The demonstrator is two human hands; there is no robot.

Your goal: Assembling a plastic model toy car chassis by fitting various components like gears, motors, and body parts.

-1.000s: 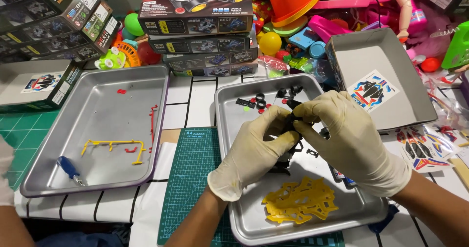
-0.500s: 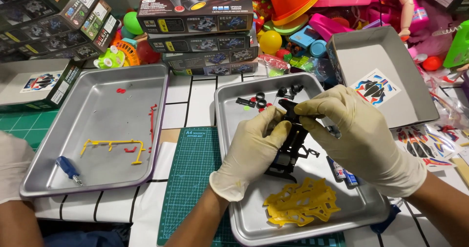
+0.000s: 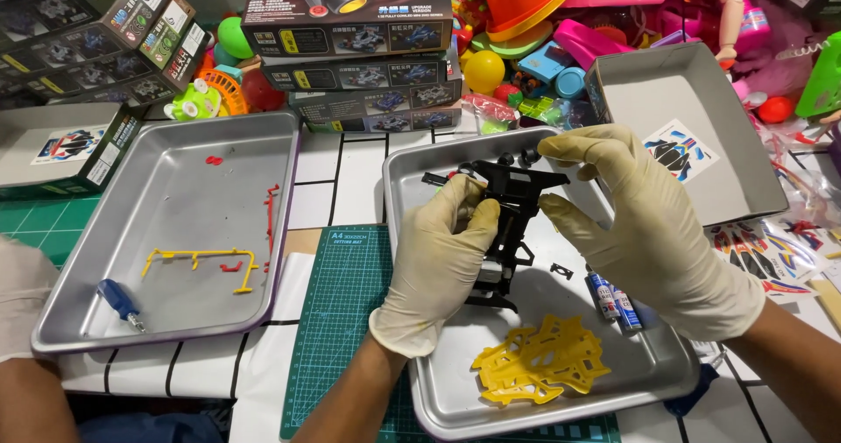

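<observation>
Both my hands wear cream gloves and hold a black plastic toy car chassis (image 3: 511, 224) upright over the right metal tray (image 3: 412, 158). My left hand (image 3: 442, 259) grips its lower left side. My right hand (image 3: 644, 219) pinches its top right edge with thumb and fingers. In the tray below lie a yellow plastic parts frame (image 3: 541, 360), two small batteries (image 3: 613, 301) and small black parts (image 3: 517, 156).
A left metal tray (image 3: 175, 145) holds a yellow sprue (image 3: 206, 263), red bits and a blue screwdriver (image 3: 121, 303). A green cutting mat (image 3: 337, 320) lies between trays. Toy boxes (image 3: 350, 49), an open grey box (image 3: 692, 136) and sticker sheets surround. Another person's arm (image 3: 26, 364) is at left.
Both hands have lifted the black chassis and turned it upright, with my right hand shifting from covering it to pinching its top edge.
</observation>
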